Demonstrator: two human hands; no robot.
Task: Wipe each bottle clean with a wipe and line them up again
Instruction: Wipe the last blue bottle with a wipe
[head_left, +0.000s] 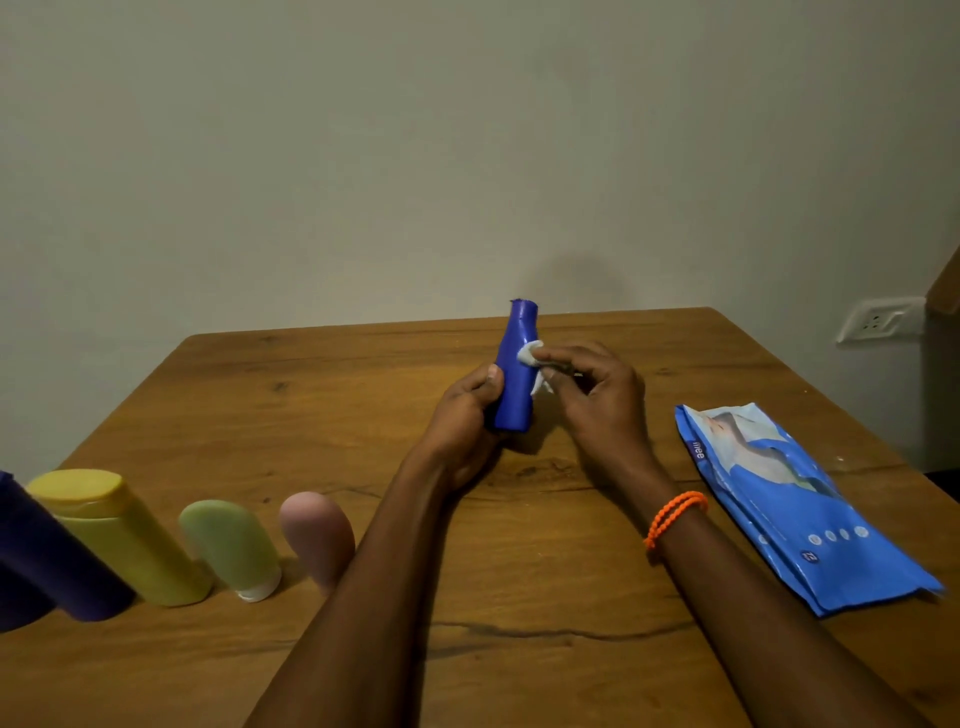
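At tabletop centre: our left hand (470, 410) grips the blue bottle (514, 371) upright, steadying it.
At 3 o'clock: our right hand (592, 389) pinches the wipe (531, 356) against it, scrubbing.

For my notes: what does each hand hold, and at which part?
The left hand grips the blue bottle at its lower body; the right hand pinches a white wipe against its upper side.
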